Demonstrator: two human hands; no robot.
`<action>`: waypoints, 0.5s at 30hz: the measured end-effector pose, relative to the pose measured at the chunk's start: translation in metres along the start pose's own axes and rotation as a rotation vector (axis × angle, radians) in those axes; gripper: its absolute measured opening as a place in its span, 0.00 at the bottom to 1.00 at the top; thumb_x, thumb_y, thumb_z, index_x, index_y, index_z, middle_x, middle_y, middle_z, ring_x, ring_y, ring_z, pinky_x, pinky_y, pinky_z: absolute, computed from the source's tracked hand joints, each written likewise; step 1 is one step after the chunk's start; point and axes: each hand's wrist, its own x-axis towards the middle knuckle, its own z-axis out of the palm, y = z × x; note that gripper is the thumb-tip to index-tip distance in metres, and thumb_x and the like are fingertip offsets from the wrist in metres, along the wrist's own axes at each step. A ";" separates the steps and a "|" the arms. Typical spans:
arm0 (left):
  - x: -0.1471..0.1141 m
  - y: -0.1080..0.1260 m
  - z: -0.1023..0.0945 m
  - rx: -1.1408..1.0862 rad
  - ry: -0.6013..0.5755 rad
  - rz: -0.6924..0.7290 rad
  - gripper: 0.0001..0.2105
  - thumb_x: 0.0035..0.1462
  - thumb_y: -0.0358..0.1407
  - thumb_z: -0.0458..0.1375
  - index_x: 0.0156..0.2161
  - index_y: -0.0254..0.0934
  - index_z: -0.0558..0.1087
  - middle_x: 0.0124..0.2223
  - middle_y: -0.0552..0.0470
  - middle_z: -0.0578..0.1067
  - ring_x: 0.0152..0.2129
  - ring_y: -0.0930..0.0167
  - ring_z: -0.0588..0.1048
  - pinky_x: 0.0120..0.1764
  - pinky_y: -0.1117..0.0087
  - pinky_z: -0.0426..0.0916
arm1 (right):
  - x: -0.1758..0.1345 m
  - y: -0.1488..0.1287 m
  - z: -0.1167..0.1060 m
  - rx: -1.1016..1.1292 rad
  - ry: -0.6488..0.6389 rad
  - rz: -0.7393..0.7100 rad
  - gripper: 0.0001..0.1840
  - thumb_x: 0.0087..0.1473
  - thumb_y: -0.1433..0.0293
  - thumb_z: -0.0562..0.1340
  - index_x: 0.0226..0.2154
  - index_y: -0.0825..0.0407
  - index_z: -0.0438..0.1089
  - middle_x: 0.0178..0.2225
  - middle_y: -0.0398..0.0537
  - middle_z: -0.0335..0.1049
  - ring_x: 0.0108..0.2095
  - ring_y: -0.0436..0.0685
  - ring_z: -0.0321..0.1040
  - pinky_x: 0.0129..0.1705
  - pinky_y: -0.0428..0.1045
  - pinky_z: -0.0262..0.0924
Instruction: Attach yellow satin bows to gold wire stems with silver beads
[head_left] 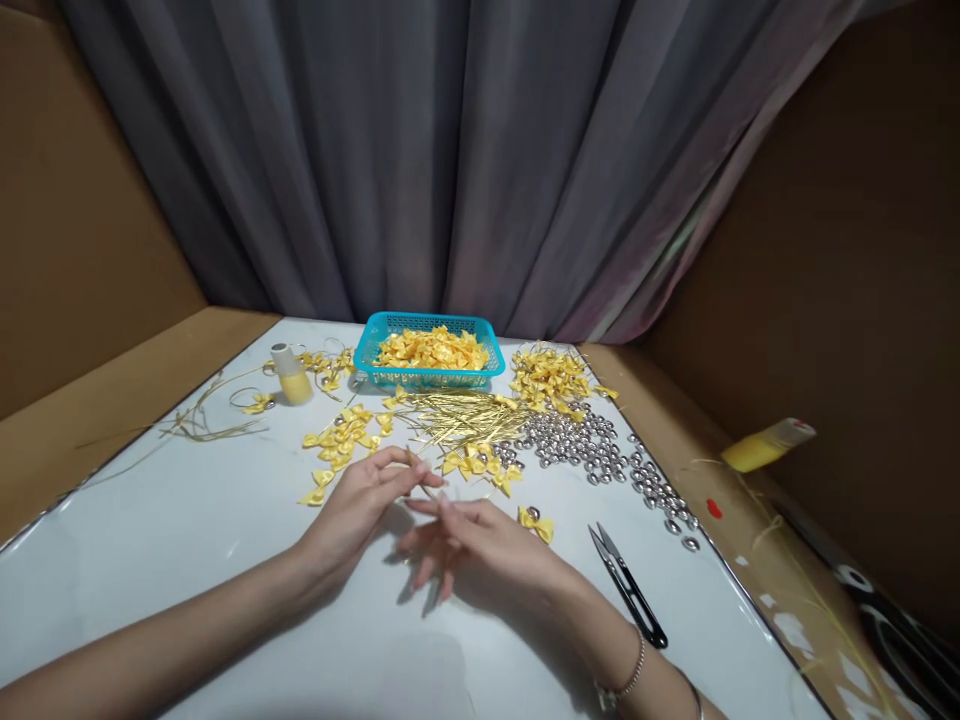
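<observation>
Over the middle of the white table, my left hand (pixel 371 490) pinches a thin gold twist tie (pixel 427 491) between thumb and fingertips. My right hand (pixel 487 545) pinches the same tie close by with thumb and forefinger, its other fingers spread below. Most of the tie is hidden by the fingers. A pile of gold twist ties (pixel 465 415) lies just beyond both hands. Yellow ribbon bows (pixel 341 435) are scattered past my left hand. One bow with a silver ring-like piece (pixel 535 522) lies beside my right hand.
A blue basket (pixel 361 362) of yellow bows stands at the back. Many silver pieces (pixel 577 440) spread to the right, near black thread snips (pixel 628 588). A yellow thread spool (pixel 292 377) stands back left; another yellow spool (pixel 765 446) and black-handled scissors (pixel 892 620) are at right.
</observation>
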 end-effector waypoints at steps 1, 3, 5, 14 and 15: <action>0.001 0.002 0.003 0.010 -0.039 0.008 0.12 0.47 0.41 0.65 0.29 0.35 0.71 0.30 0.52 0.77 0.27 0.72 0.73 0.33 0.73 0.64 | 0.001 -0.001 -0.001 0.057 0.054 -0.048 0.32 0.49 0.47 0.58 0.38 0.60 0.74 0.37 0.59 0.74 0.24 0.51 0.72 0.22 0.44 0.63; 0.006 0.006 0.007 0.022 -0.086 0.034 0.12 0.46 0.40 0.66 0.27 0.33 0.73 0.29 0.51 0.77 0.27 0.72 0.73 0.34 0.73 0.65 | 0.001 -0.004 -0.006 0.142 0.141 -0.101 0.26 0.49 0.53 0.63 0.41 0.58 0.74 0.40 0.59 0.73 0.27 0.50 0.71 0.22 0.42 0.63; 0.015 0.006 0.008 0.003 -0.105 0.055 0.11 0.45 0.39 0.67 0.27 0.32 0.74 0.28 0.51 0.77 0.28 0.73 0.73 0.36 0.74 0.65 | 0.001 -0.006 -0.013 0.255 0.180 -0.116 0.21 0.47 0.60 0.67 0.40 0.57 0.75 0.39 0.55 0.73 0.27 0.47 0.69 0.22 0.40 0.61; 0.058 -0.027 0.003 -0.543 -0.191 -0.109 0.12 0.35 0.31 0.73 0.24 0.33 0.74 0.25 0.57 0.75 0.25 0.79 0.73 0.33 0.80 0.67 | 0.007 -0.004 -0.039 0.525 0.326 -0.207 0.12 0.34 0.72 0.74 0.27 0.55 0.76 0.31 0.44 0.74 0.31 0.44 0.69 0.40 0.36 0.64; 0.060 -0.030 0.001 -0.549 -0.204 -0.149 0.12 0.35 0.32 0.73 0.25 0.33 0.73 0.24 0.57 0.74 0.25 0.78 0.73 0.32 0.79 0.67 | 0.007 -0.005 -0.040 0.527 0.330 -0.213 0.13 0.34 0.73 0.74 0.27 0.56 0.76 0.32 0.45 0.74 0.32 0.43 0.70 0.41 0.36 0.64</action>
